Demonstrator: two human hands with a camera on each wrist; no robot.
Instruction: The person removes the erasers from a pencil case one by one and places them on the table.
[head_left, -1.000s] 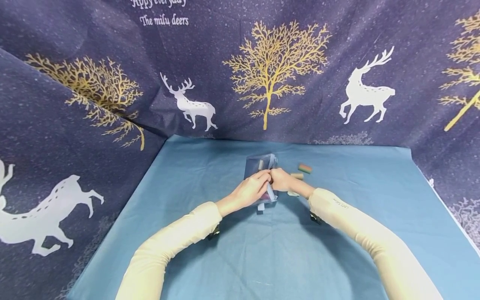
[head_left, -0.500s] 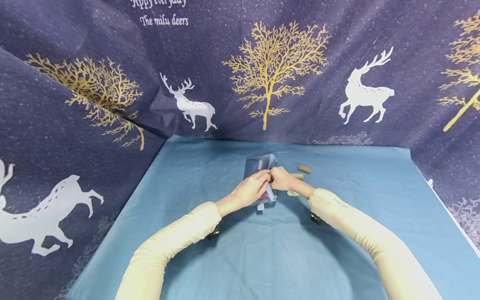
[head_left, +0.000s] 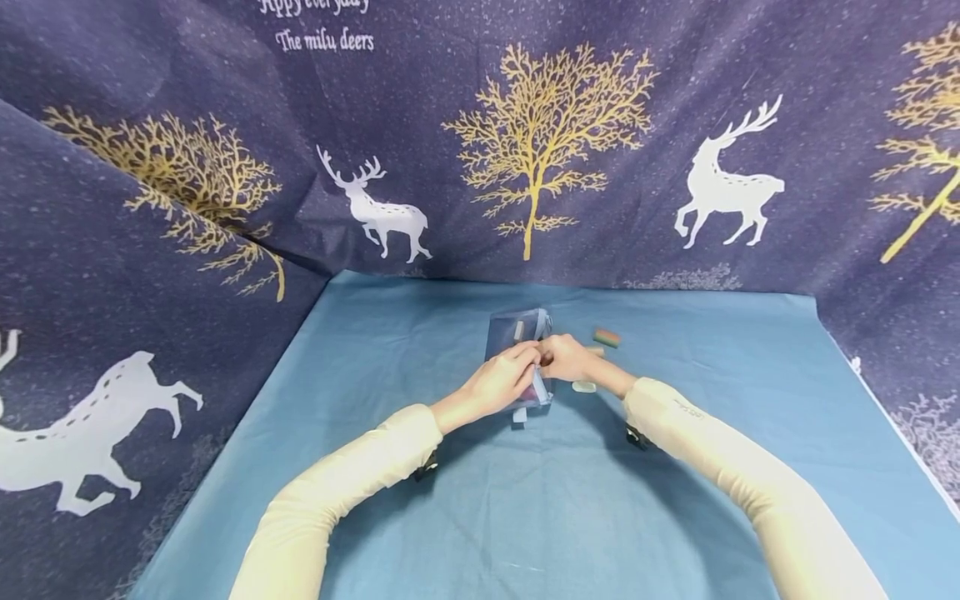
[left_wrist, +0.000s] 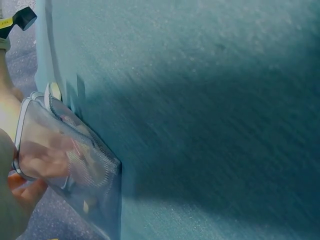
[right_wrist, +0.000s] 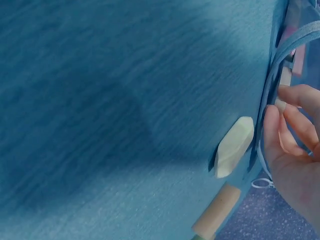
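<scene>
A translucent blue mesh zip pouch (head_left: 504, 333) stands in the middle of the table, its mouth turned to the right. My left hand (head_left: 508, 375) grips its edge from the left, the fingers partly hidden behind the mesh in the left wrist view. My right hand (head_left: 564, 358) reaches into the mouth. Between its thumb and index finger is a small whitish block (right_wrist: 281, 104), likely an eraser. Pink and pale pieces (right_wrist: 298, 60) show inside the pouch. Close outside the mouth lies a white faceted eraser (right_wrist: 234, 147), with a tan block (right_wrist: 217, 210) near it.
A striped orange-and-green block (head_left: 607, 337) lies right of the pouch, beyond the right hand. A blue cloth (head_left: 420, 500) covers the table. Dark fabric printed with deer and trees (head_left: 465, 208) hangs at the back and left.
My right hand has shifted slightly at the pouch mouth and covers more of the tan block. The left hand keeps its hold on the pouch; the head view has moved a little.
</scene>
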